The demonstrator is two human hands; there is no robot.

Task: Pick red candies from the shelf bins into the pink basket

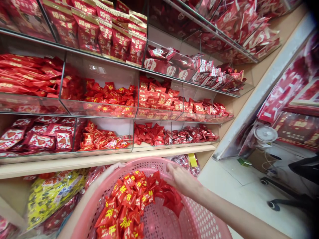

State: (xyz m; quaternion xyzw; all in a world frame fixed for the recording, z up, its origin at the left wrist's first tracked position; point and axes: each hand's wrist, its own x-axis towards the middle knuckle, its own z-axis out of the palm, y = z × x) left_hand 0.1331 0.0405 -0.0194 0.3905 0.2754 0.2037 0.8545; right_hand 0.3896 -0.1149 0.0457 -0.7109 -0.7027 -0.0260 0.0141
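Observation:
A pink plastic basket [199, 212] with a perforated wall is in front of me, tilted below the shelves. In it lie several red wrapped candies with yellow lettering [123, 202] and, at the right, plain dark red packets [171, 197]. My left arm runs along the basket's outside, and my left hand [117, 166] is at its far left rim, largely hidden behind it. My right hand [180, 179] is closed over the far right rim, its fingertips on the inner side, just above the dark red packets.
Shelves with clear-walled bins [99, 109] of red packets span the view ahead. Underneath, left of the basket, are bagged yellow packets [54, 196]. On the right are a wheeled chair base [274, 204], a white fan-like object [265, 133] and cables on the tiled floor [231, 179].

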